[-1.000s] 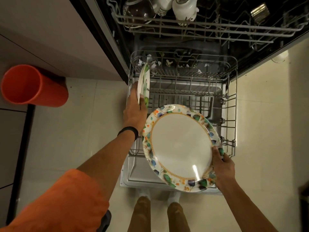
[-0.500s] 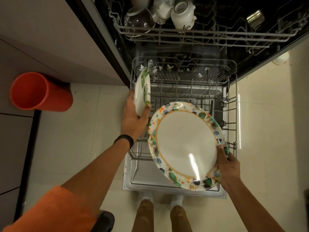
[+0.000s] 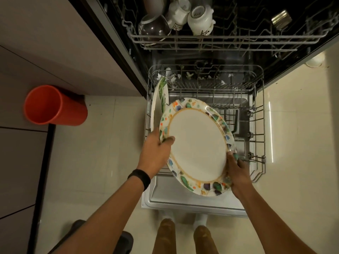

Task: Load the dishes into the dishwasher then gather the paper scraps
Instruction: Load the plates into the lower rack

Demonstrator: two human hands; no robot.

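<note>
Floral plate (image 3: 198, 143), tilted above the lower rack (image 3: 260, 110), gripped by both hands: left hand (image 3: 157, 151) on its left rim, right hand (image 3: 236, 173) on its near-right rim.

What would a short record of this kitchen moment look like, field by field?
left hand: grips the big plate by its left rim
right hand: grips its lower right rim
big plate: tilted, above the lower rack
small plate: on edge at the rack's left side
upper rack: cups and a bowl
floor: orange bin at left
</note>
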